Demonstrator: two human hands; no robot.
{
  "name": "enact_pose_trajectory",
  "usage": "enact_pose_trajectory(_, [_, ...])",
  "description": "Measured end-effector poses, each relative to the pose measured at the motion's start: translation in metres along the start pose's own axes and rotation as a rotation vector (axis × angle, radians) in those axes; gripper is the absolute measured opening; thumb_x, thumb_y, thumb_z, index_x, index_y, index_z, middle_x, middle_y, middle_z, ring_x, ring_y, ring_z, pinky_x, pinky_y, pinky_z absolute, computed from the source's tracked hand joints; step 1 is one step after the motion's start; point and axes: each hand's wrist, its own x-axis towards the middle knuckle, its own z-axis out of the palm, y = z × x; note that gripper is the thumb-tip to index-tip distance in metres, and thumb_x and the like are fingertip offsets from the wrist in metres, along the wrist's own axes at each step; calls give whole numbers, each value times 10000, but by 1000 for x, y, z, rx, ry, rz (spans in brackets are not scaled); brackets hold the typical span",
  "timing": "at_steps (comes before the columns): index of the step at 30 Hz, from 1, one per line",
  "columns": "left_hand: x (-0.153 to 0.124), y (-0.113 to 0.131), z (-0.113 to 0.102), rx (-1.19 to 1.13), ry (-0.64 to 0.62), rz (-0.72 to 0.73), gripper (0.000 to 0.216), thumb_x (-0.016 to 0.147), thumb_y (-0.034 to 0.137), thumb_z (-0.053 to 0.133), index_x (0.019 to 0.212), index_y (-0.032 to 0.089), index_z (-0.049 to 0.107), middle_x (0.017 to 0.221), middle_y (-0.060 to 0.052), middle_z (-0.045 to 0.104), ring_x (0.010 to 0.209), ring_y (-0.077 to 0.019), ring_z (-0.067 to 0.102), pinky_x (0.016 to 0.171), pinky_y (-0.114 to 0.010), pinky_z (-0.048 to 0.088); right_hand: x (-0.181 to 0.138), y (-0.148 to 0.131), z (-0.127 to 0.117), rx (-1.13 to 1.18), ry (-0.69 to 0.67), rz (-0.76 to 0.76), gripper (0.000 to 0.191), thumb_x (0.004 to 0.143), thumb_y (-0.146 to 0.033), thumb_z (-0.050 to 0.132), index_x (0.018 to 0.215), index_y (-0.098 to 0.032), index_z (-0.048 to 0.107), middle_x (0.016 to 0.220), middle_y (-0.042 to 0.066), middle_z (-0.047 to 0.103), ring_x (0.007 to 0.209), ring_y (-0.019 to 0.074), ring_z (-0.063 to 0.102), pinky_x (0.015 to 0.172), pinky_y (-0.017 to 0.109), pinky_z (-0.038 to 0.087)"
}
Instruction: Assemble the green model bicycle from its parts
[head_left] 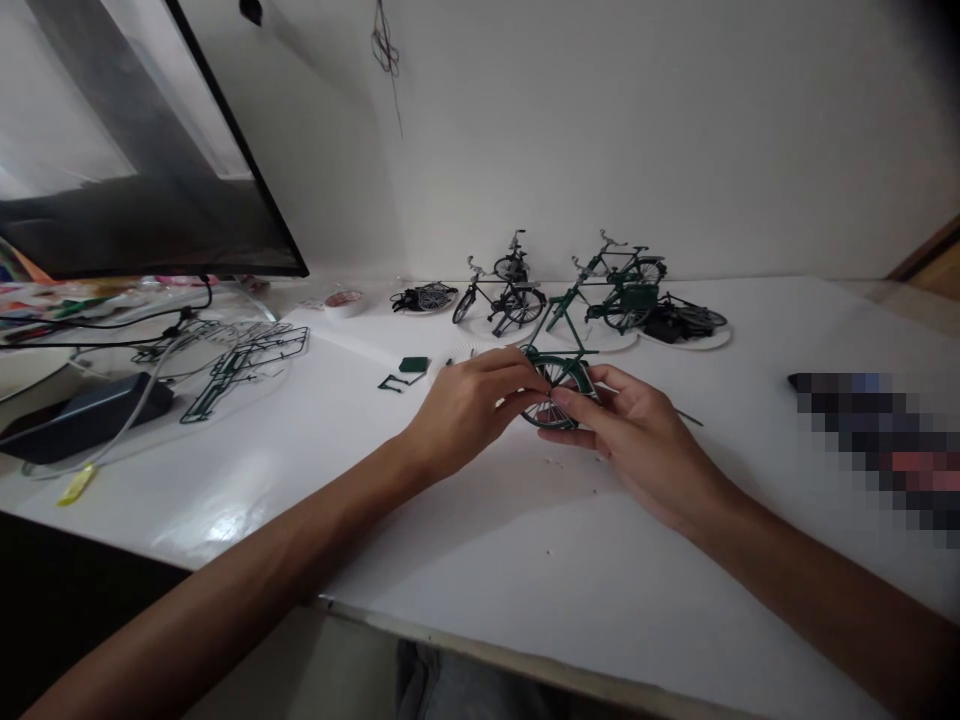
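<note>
A green model bicycle (pixel 574 330) is held up just above the white table, its spoked wheel (pixel 551 418) nearest me. My right hand (pixel 649 430) grips that wheel from the right, thumb near the hub and fingers around the far side and under the rim. From the left, my left hand (pixel 465 405) pinches at the hub with thumb and fingertips closed; any tiny part between them is hidden. Loose on the table left of my hands lie a small green rectangular piece (pixel 414 364) and a thin dark bracket (pixel 391 383).
Behind are a black model bicycle (pixel 502 300), a green model bicycle (pixel 634 285) and plates of dark parts (pixel 424 298) (pixel 686 325). Left lie green sprue frames (pixel 244 365), a dark box (pixel 97 415) and a yellow item (pixel 77 484) below a monitor (pixel 150 140). A blurred object (pixel 885 450) lies right.
</note>
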Motion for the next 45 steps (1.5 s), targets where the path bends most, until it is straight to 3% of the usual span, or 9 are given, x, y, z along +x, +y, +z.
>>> enact_pose_trajectory(6, [0, 0, 2, -95, 19, -92, 93, 923, 176, 634, 935, 171, 727, 944, -25, 697, 752, -96, 621, 664, -230, 476, 1, 1, -1, 8, -28, 16, 195, 844, -338, 743, 905, -189, 633, 978, 29, 664, 945, 191, 666, 892, 422, 623])
enact_pose_trajectory(16, [-1, 3, 2, -129, 49, -123, 53, 880, 167, 683, 886, 171, 735, 897, -20, 686, 716, -89, 608, 626, -224, 466, 1, 0, -1, 65, -43, 76, 160, 843, -308, 737, 920, -181, 678, 1028, 54, 664, 1023, 222, 634, 908, 457, 616])
enact_pose_trajectory(21, [-1, 1, 4, -132, 60, -104, 67, 885, 179, 681, 897, 165, 745, 898, -29, 692, 715, -92, 613, 617, -223, 471, 0, 1, -3, 47, -49, 68, 175, 856, -314, 726, 946, -175, 671, 1053, 63, 668, 1035, 227, 637, 901, 456, 621])
enact_pose_trajectory(30, [-1, 1, 1, -7, 40, -36, 101, 903, 206, 664, 899, 161, 754, 914, -34, 704, 703, -98, 617, 624, -238, 480, 0, -2, 0, -45, 9, -2, 176, 817, -312, 765, 895, -188, 669, 901, 1, 677, 829, 144, 676, 807, 350, 650])
enact_pose_trajectory(45, [-2, 4, 2, 146, 28, 46, 159, 943, 235, 606, 926, 163, 747, 933, -53, 700, 741, -114, 654, 613, -227, 511, 1, 0, -2, -141, 17, -73, 172, 830, -322, 749, 909, -188, 676, 901, -1, 687, 831, 159, 707, 779, 314, 655])
